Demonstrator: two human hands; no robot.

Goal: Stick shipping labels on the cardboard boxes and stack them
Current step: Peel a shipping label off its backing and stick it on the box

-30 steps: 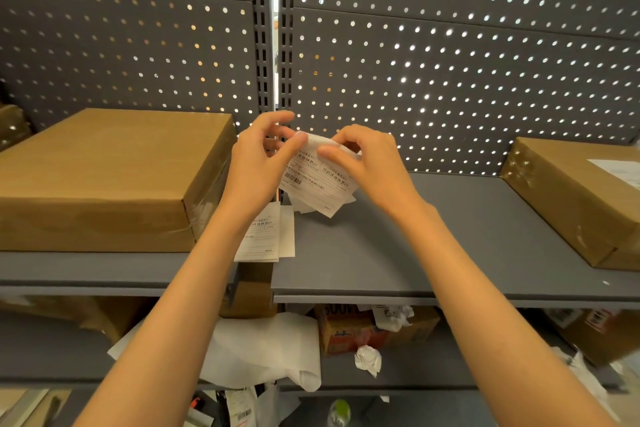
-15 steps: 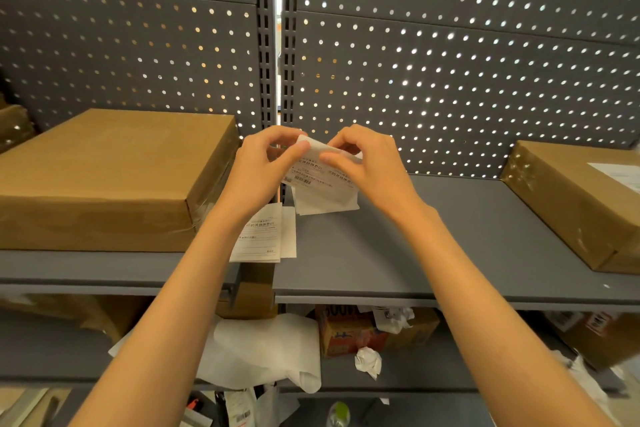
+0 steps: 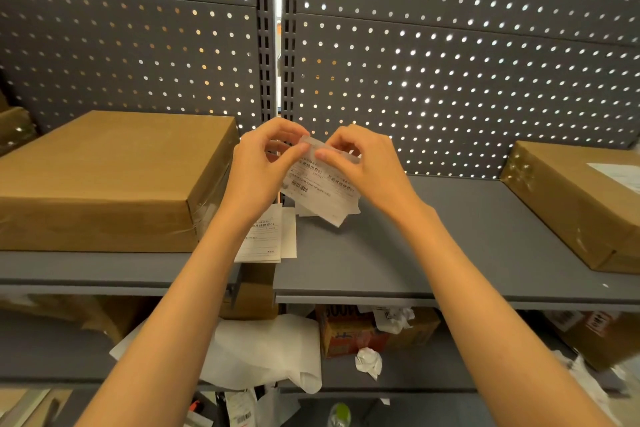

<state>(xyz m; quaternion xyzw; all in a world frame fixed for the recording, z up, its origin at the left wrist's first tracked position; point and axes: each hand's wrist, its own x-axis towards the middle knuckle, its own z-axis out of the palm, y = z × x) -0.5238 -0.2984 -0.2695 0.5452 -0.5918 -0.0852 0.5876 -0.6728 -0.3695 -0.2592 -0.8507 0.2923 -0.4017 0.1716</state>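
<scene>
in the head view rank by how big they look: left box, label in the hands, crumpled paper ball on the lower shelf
1. left box
2. label
3. paper ball

The ball sits nearer the camera yet looks smallest.

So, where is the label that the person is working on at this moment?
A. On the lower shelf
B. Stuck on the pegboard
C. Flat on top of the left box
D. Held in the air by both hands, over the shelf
D: the left hand and right hand both pinch the top edge of the label, which hangs above the grey shelf, touching neither box.
</scene>
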